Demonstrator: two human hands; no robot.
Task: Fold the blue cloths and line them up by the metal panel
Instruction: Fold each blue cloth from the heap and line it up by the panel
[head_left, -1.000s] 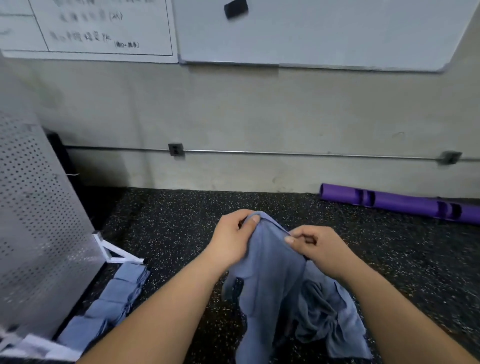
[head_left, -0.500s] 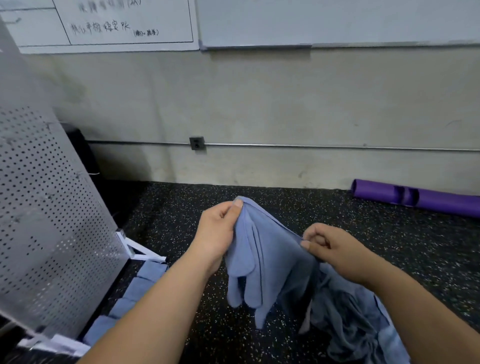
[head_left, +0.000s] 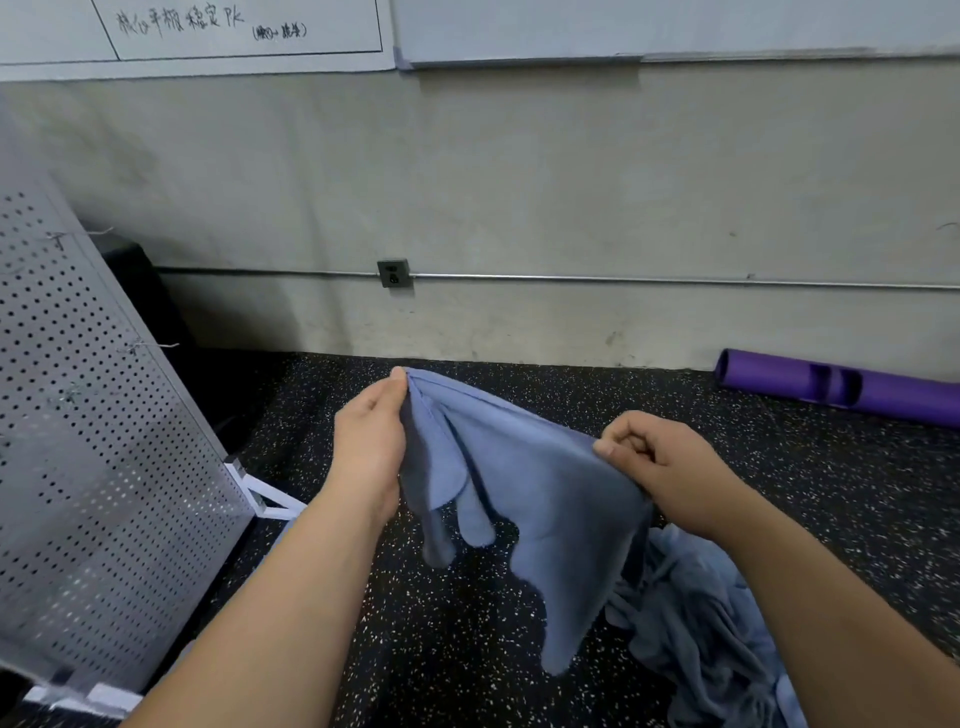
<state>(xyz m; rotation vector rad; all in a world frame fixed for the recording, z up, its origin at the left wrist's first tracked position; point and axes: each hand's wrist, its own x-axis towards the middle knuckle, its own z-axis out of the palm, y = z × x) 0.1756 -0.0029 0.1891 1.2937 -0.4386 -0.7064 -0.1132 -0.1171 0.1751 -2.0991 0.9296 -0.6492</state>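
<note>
Left forearm (head_left: 291, 587): is showing bare along its whole visible length, broad near the camera and narrowing to the wrist.
Right forearm (head_left: 831, 613): is showing bare likewise, with the same taper.
Left grip (head_left: 370, 436): is showing a bare back of the hand and a bare thumb.
Right grip (head_left: 660, 467): is showing bare knuckles and a short-trimmed thumbnail.

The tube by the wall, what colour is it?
The tube is purple, seen best in the head view.
</note>
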